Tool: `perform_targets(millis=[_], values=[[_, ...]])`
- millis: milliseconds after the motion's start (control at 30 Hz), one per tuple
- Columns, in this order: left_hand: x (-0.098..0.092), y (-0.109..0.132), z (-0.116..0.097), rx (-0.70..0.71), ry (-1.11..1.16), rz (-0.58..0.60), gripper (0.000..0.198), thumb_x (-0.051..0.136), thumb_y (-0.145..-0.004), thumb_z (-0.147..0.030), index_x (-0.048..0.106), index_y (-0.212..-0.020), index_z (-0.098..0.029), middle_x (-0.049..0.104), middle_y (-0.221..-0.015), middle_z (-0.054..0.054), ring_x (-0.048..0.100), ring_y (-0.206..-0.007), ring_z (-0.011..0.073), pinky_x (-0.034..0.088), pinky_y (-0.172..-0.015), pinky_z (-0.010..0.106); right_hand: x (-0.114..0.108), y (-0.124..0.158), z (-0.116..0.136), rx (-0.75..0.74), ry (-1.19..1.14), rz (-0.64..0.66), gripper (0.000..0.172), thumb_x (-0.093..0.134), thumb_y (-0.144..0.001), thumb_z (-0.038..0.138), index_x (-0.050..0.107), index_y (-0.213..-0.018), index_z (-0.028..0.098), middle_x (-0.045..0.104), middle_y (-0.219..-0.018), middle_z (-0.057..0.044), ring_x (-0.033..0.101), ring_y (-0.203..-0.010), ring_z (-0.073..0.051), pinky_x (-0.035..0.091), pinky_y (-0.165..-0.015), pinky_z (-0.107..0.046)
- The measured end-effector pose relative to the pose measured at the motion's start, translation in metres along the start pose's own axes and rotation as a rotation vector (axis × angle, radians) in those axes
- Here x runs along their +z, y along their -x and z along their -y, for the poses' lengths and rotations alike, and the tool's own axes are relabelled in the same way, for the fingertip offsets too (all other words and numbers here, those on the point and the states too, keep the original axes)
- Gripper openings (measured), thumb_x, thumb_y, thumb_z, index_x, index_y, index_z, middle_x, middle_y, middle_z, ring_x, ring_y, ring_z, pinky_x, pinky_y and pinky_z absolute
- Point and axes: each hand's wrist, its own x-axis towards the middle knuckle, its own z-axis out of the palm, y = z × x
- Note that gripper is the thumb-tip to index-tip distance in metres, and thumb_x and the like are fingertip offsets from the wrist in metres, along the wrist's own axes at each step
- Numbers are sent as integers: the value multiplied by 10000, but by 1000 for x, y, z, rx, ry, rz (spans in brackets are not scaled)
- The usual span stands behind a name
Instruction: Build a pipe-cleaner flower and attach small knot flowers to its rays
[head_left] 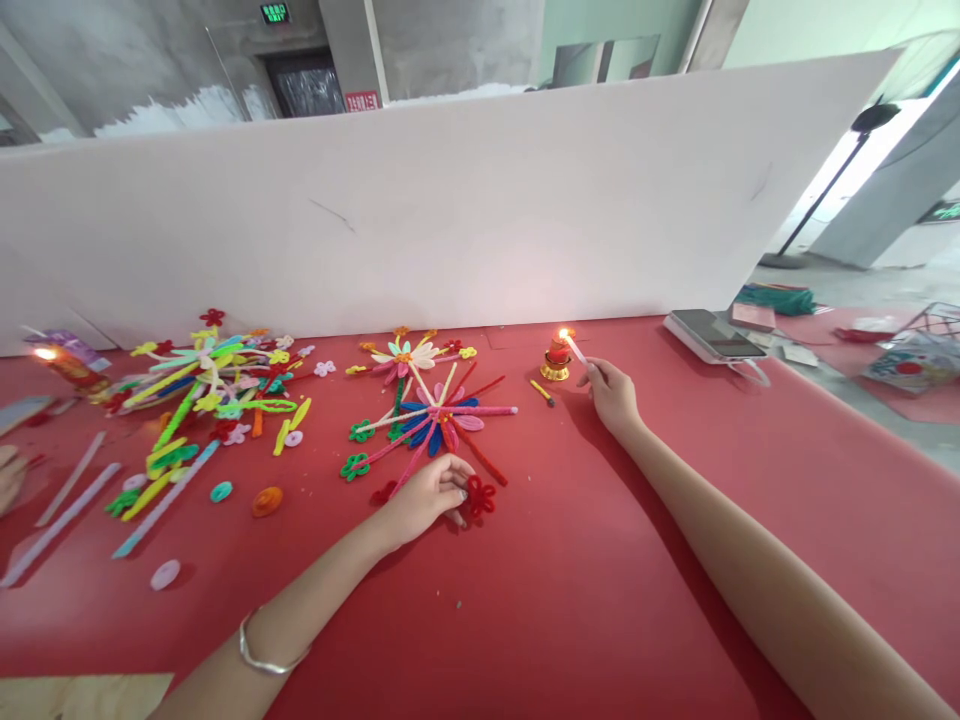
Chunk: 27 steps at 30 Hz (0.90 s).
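Note:
My right hand (613, 393) pinches a short, pale glue stick (576, 349), its far tip at the flame of a red candle (559, 350) in a gold holder. My left hand (433, 494) holds a red pipe-cleaner flower (480, 496) between thumb and fingers, just above the red table. Right behind that hand lies a flower-like piece of pink, blue and red pipe cleaners (442, 412), with green flowers (355, 466) on some stem ends. A yellow stub with a dark end (541, 392) rests near the candle.
A bundle of pipe-cleaner flowers (210, 365) lies at the left, beside another lit candle (71, 370). Loose strips and coils, including an orange coil (267, 501), are scattered there. Another person's hand (10, 478) shows at the left edge. A white board (450, 220) stands behind; a phone (712, 335) lies right.

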Motion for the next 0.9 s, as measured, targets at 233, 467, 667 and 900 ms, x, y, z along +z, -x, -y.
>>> perform_targets(millis=[233,467,667,900], values=[[0,0,-1,-4,3,3,206,565,-696,-136,484,-883,-159,553,-799,9,586,-653,122,487,-521,232,2,-2,-5,-11,7,-6,455,348,-836,511,624,-988,184,636,-688,-16,476,-514,-111,414,-664,-287],[-1,-1,3,9,13,7,213,603,-705,-173,494,-887,-162,558,-806,15,588,-672,128,487,-533,233,1,-1,-3,-11,5,-11,445,355,-834,498,619,-1011,188,636,-688,-15,475,-518,-113,416,-666,-291],[-1,0,1,5,20,5,218,612,-687,-160,495,-870,-164,555,-794,7,586,-661,122,479,-528,226,1,-1,-2,-3,2,-8,461,340,-834,511,619,-1005,187,638,-693,-20,467,-515,-110,419,-661,-290],[0,0,-1,-2,9,2,200,589,-701,-157,491,-875,-162,555,-791,8,584,-649,122,483,-524,232,0,-1,-2,14,6,2,480,326,-844,517,617,-1003,169,645,-705,-35,463,-500,-115,392,-589,-267]])
